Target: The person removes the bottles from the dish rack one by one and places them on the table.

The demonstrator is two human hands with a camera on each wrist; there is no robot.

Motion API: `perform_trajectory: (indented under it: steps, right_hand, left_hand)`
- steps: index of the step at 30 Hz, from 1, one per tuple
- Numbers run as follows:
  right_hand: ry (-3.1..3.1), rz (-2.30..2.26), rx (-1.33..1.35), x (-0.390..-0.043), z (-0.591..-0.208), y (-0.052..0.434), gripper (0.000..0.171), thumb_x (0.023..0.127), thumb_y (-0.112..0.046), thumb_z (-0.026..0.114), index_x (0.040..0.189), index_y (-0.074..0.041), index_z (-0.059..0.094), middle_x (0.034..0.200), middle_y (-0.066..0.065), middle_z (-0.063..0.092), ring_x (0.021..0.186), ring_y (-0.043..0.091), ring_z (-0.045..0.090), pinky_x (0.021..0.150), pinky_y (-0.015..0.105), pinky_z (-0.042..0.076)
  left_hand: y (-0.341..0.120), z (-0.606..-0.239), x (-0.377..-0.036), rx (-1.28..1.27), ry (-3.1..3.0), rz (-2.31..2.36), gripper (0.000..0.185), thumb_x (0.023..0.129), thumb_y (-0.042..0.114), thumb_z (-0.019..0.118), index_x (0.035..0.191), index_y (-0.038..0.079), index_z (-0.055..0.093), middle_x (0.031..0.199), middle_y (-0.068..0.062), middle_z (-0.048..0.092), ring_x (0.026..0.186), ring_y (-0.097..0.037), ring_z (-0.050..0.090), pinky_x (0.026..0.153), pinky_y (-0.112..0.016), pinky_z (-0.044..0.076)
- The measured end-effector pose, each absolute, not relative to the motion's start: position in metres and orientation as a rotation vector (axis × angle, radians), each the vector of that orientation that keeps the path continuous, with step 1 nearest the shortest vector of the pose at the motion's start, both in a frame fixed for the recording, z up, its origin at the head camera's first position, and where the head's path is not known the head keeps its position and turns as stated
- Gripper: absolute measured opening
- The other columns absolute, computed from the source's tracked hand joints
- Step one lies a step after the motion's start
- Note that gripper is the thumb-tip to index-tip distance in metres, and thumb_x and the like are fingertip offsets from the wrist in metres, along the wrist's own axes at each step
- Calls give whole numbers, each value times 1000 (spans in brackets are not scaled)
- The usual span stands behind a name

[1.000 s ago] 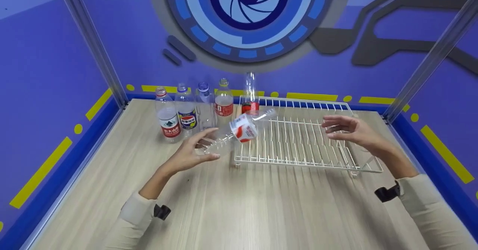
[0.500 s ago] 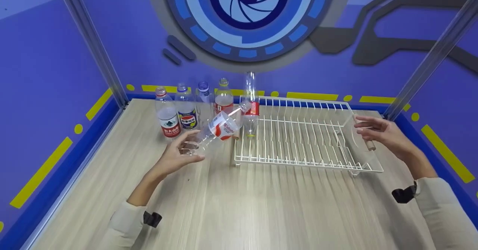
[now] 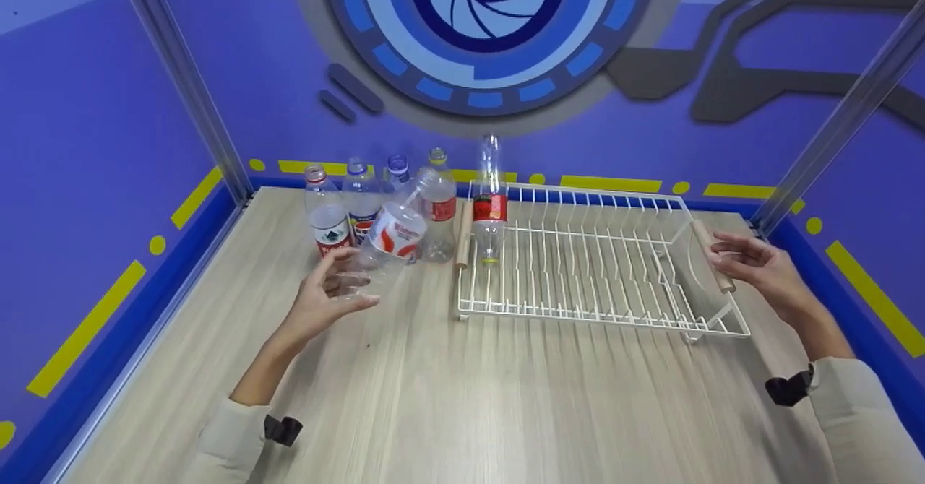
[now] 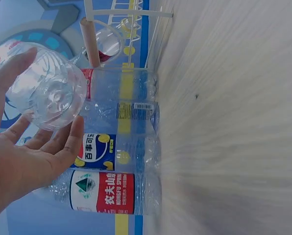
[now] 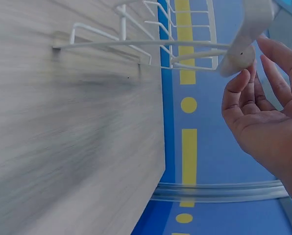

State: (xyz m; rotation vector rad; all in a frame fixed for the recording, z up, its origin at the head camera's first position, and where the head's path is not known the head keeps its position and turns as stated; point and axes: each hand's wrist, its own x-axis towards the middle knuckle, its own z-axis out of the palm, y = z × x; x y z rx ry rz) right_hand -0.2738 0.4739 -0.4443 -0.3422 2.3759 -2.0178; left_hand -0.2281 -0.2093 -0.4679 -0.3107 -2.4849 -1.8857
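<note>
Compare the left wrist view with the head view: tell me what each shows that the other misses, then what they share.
Only the left wrist view shows the round base of the tilted clear bottle cupped in the left hand, and a barcode on one standing bottle.

Only the head view shows the right hand at the wooden handle of the white wire rack, and a bottle standing neck-down in the rack.

Both show the left hand gripping that bottle and the row of standing bottles on the wooden table.
</note>
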Motion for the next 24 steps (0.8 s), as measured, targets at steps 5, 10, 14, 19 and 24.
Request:
perform_trajectory:
  steps: [5, 10, 14, 19, 24]
  right_hand:
    - [2419, -1916, -271, -271, -450, 482, 43, 101, -1, 60, 143, -6, 57, 119, -12, 68, 95, 0, 68, 78, 15, 56]
    - [2379, -1831, -248, -269, -453, 486, 41, 105, -8, 54, 146, -10, 53, 126, -15, 60, 104, -3, 63, 82, 16, 55]
    - [2172, -1864, -318, -269, -456, 491, 42, 110, -11, 42, 152, -17, 42, 128, -10, 59, 108, 4, 64, 85, 21, 56]
    - [1963, -1916, -381, -270, -461, 496, 45, 112, -11, 31, 155, -22, 32, 128, -2, 64, 112, 12, 66, 90, 28, 58]
    - [1935, -1930, -399, -270, -463, 497, 46, 113, -11, 30, 157, -23, 30, 128, -1, 66, 112, 12, 67, 92, 30, 58]
  left_hand:
    - [-219, -467, -230, -265, -2417, -1948, 73, 89, 10, 79, 150, 16, 40, 146, -15, 54, 131, -31, 56, 107, -37, 46]
    - [-225, -470, -230, -224, -2383, -1965, 74, 89, 8, 77, 151, 15, 36, 147, -12, 52, 132, -28, 53, 101, -24, 48]
    - [-230, -471, -232, -183, -2339, -1984, 75, 90, 8, 76, 152, 14, 33, 149, -11, 49, 136, -26, 48, 108, -30, 47]
    - [-236, -470, -235, -117, -2313, -2036, 85, 93, 12, 74, 160, 18, 22, 161, -13, 35, 148, -32, 35, 122, -53, 34]
    - [-241, -470, -238, -24, -2299, -2038, 84, 94, 11, 74, 160, 20, 24, 159, -10, 35, 147, -28, 38, 109, -24, 46]
